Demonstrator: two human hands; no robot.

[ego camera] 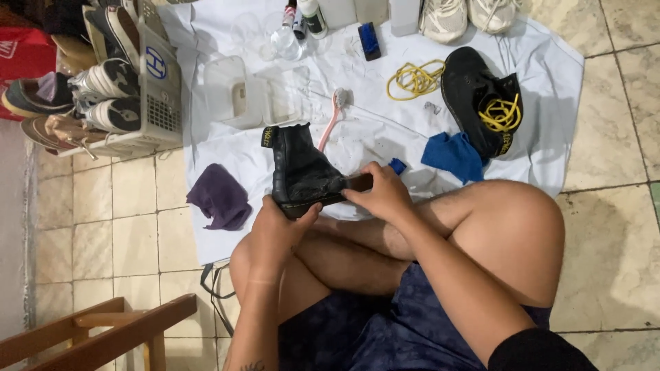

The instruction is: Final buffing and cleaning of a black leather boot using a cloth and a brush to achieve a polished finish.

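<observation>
I sit cross-legged on a tiled floor with a black leather boot (301, 167) held over my knees. My left hand (280, 223) grips the boot from under its sole. My right hand (379, 192) is closed on the toe end, with a small blue object (397, 165) showing just past the fingers. The boot has no laces. A second black boot (474, 96) lies on the white sheet (385, 130) ahead to the right, with yellow laces (502, 113) bunched on it.
A blue cloth (452, 155), a purple cloth (218, 196), a pink-handled toothbrush (333, 117), loose yellow laces (415, 79), bottles (302, 20) and a clear plastic container (237, 93) lie on or beside the sheet. A basket of shoes (117, 82) stands left, white sneakers (467, 15) ahead, a wooden frame (103, 333) near left.
</observation>
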